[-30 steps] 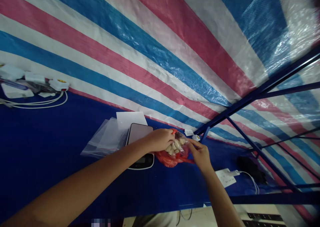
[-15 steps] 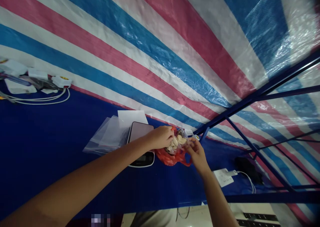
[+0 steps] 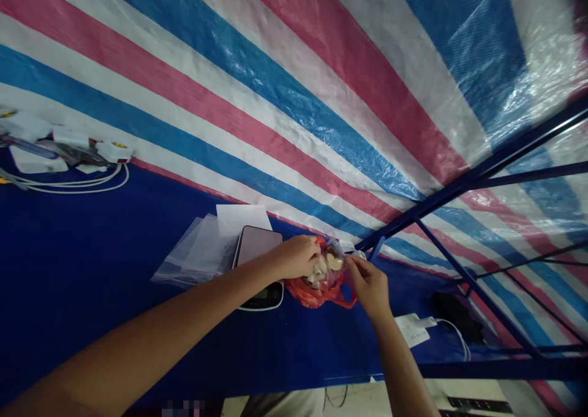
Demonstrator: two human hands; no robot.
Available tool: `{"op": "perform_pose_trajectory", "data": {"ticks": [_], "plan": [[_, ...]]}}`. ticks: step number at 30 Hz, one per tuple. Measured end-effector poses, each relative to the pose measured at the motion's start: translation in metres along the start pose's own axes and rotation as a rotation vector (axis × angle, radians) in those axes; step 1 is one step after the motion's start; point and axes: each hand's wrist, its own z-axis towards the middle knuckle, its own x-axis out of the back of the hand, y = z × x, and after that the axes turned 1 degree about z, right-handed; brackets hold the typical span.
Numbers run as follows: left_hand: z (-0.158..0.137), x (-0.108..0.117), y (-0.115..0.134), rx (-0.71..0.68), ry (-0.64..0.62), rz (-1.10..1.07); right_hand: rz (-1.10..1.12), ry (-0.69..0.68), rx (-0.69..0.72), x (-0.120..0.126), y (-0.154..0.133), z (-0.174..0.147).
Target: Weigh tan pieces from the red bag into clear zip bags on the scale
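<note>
A clear plastic bag (image 3: 334, 261) with several pale, cream-coloured pieces in it lies on a crumpled red plastic bag (image 3: 309, 298). My left hand (image 3: 301, 255) is closed at the clear bag's left side, its fingertips partly hidden. On the other side my right hand (image 3: 371, 285) pinches the edge of the clear bag between thumb and fingers. Beneath my left forearm sits a kitchen scale (image 3: 261, 240) with a pale top and a dark display, partly covered by the arm.
Left of the scale lie flat clear plastic bags (image 3: 195, 251) and a white sheet (image 3: 243, 216). A white power strip (image 3: 412, 330) with a cable is at the right. Chargers and cables (image 3: 68, 150) lie far left. Blue metal bars (image 3: 422, 204) and a striped sheet (image 3: 257, 105) stand behind.
My right hand has shifted slightly right and its fingers have drawn together on the clear bag's edge. The left hand has barely moved.
</note>
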Motion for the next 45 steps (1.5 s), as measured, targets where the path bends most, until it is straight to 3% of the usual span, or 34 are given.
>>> {"op": "perform_pose_trajectory", "data": {"ticks": [5,16,20,24,27,32,39,45], "plan": [[0.0,0.0,0.001,0.002,0.064,-0.058,-0.074,-0.023,0.147,0.012,-0.01,0.009],[0.003,0.001,0.005,0.088,0.25,-0.24,0.048,0.006,0.01,0.003,-0.016,0.018],[0.003,0.002,0.006,0.119,0.288,-0.284,-0.023,-0.126,0.046,0.001,-0.023,0.014],[0.003,0.0,0.005,0.112,0.284,-0.275,-0.02,-0.228,0.034,-0.001,-0.043,0.008],[0.004,-0.001,0.003,0.103,0.289,-0.263,-0.135,-0.195,0.104,-0.01,-0.053,0.004],[0.004,-0.001,0.003,0.096,0.286,-0.296,-0.131,-0.113,0.171,-0.02,-0.047,0.002],[0.004,0.002,0.006,0.09,0.303,-0.339,-0.194,-0.061,0.187,-0.012,-0.044,0.007],[0.005,-0.008,0.004,0.087,0.276,-0.296,-0.187,-0.149,0.172,-0.016,-0.053,0.006]]}}
